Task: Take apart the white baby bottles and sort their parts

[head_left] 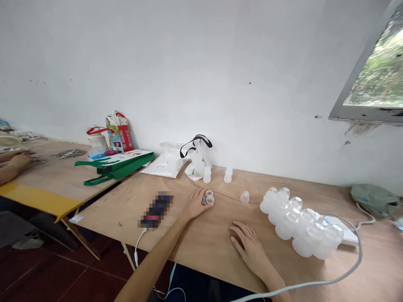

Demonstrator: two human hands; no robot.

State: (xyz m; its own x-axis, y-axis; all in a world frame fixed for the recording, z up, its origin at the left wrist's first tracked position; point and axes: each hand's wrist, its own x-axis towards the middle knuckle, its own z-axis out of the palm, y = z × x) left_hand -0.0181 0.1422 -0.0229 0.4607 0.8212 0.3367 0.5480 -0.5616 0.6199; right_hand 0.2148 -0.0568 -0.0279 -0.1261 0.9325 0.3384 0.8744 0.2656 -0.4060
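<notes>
My left hand (197, 204) rests on the plywood table (201, 243) with its fingers curled around small translucent plastic caps (209, 198). My right hand (248, 245) lies flat and open on the wood, touching nothing else. To its right stands a large cluster of frosted plastic bottles (299, 222), lying tilted with their open mouths showing. A single small translucent cap (244, 197) sits between my hands, farther back. Two small frosted bottles (207, 175) (228, 175) stand upright near the wall.
A pixelated phone (155, 210) with a white cable (136, 251) lies left of my hand. White bags (166, 161) lean against the wall. A co-worker's hand (20, 160) works among metal pieces (67, 154) at the adjoining table. A green bag (116, 167) lies on the table corner.
</notes>
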